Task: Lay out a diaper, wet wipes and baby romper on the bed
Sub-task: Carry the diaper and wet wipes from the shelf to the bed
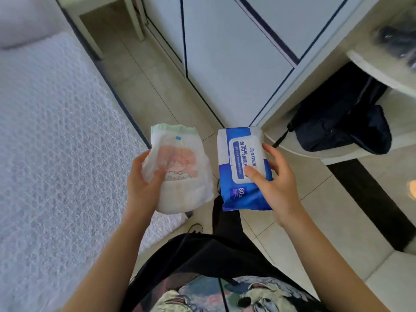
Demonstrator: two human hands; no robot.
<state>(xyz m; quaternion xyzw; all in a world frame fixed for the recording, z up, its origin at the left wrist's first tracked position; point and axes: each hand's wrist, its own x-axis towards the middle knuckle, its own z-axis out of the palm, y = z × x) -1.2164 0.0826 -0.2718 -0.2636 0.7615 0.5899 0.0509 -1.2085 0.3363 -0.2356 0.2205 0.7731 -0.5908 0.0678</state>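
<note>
My left hand (144,183) grips a folded white diaper (180,167) with a pink print and a green waistband, held over the floor just right of the bed's edge. In my right hand (272,183) is a blue and white pack of wet wipes (238,158), thumb on its lid label. The two items hang side by side at waist height. The bed (51,143), covered in a pale textured blanket, fills the left of the view. No baby romper is in view.
A white wardrobe (225,59) with dark trim stands ahead across the tiled floor. A dark bag (342,122) sits in an open shelf at the right. A white table leg (90,34) stands by the bed's far end.
</note>
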